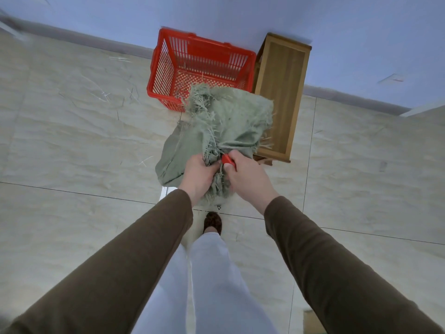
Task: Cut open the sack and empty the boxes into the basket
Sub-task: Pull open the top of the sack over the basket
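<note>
1. One green woven sack (pixel 231 126) stands on the tiled floor (pixel 72 141) in front of the person, its frayed top edge leaning over the near rim of the basket. Loose threads hang all along the torn edge.
2. One red plastic basket (pixel 163 68) sits on the floor against the wall (pixel 337 25), just behind the sack. Through its slatted sides and lattice bottom only a few stray fibres show inside; no boxes are visible anywhere.
3. One wooden stool or small table (pixel 281 92) stands to the right of the basket, touching or nearly touching it, with the sack pressed against its near left side.
4. Two hands work at the gathered neck of the sack. The left hand (pixel 199 174) has its fingers curled round a bunch of the fabric, gripping it.
5. The right hand (pixel 245 177) grips one small red-handled cutting tool (pixel 227 160), its tip set against the bunched fabric just beside the left hand. The blade itself is hidden.
6. Two brown sleeves (pixel 337 261) reach forward; below them one pale trouser leg (pixel 212 273) and one dark patterned shoe (pixel 213 221) are visible.
</note>
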